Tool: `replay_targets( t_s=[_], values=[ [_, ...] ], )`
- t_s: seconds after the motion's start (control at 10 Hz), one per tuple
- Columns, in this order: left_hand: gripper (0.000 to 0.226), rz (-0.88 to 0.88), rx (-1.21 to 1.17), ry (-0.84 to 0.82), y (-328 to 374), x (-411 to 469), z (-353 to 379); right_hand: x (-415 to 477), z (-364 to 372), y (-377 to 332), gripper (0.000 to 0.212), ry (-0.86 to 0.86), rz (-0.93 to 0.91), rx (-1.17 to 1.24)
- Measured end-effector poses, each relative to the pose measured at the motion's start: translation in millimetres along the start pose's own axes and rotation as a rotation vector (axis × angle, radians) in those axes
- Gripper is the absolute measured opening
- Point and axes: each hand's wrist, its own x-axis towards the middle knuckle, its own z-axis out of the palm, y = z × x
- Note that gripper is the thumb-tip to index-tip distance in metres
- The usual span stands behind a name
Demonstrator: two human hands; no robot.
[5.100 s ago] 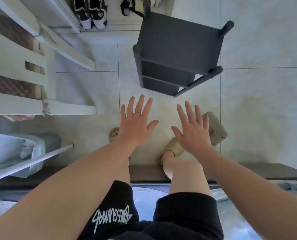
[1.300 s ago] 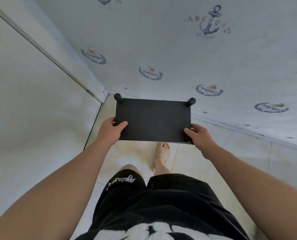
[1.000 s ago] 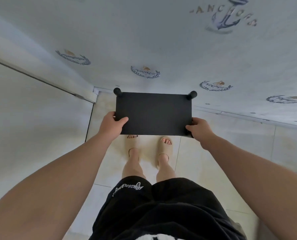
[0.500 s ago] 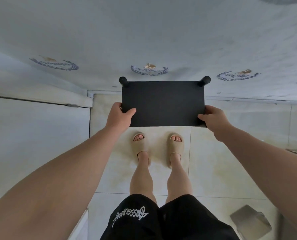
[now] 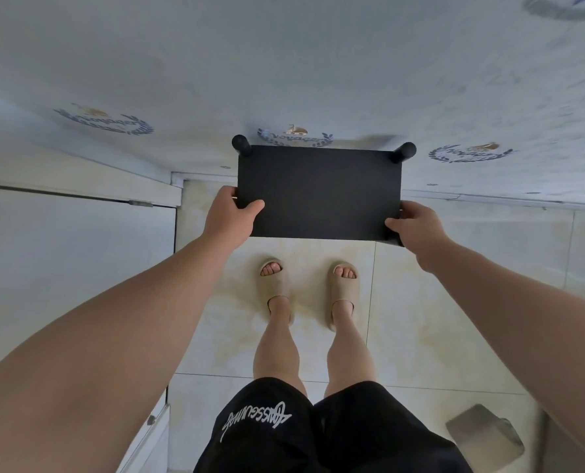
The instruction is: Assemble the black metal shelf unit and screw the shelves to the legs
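The black metal shelf unit stands upright in front of me, seen from above as a flat black top with two round leg caps at its far corners. My left hand grips the top's near left corner, thumb lying on the surface. My right hand grips the near right corner around the leg there. The lower shelves are hidden under the top.
A wall with blue anchor and wreath prints runs right behind the shelf unit. A white panel or door closes the left side. My feet in beige slippers stand on pale floor tiles. A grey object lies at the bottom right.
Five seconds ago the unit lay tilted on the floor with both hands free. Since then both hands hold its top; over the last second it shifted slightly right along the wall.
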Motion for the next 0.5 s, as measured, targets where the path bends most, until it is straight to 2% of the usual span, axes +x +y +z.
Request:
replay_targets(
  t_s=[0.2,0.3,0.4,0.5],
  values=[
    [0.037,-0.017,0.082,-0.025,6,-8,-3,-15,8,-1,0.031,0.052,-0.029,-0.117],
    [0.054,-0.023,0.200,0.004,16,-23,-6,-31,13,-5,0.050,0.058,-0.042,-0.227],
    [0.063,0.067,0.398,0.072,26,-47,-11,-54,18,-9,0.065,0.038,-0.111,-0.423],
    [0.063,0.254,0.462,0.048,38,-80,-18,-90,24,-18,0.069,0.057,-0.223,-0.615]
  ],
)
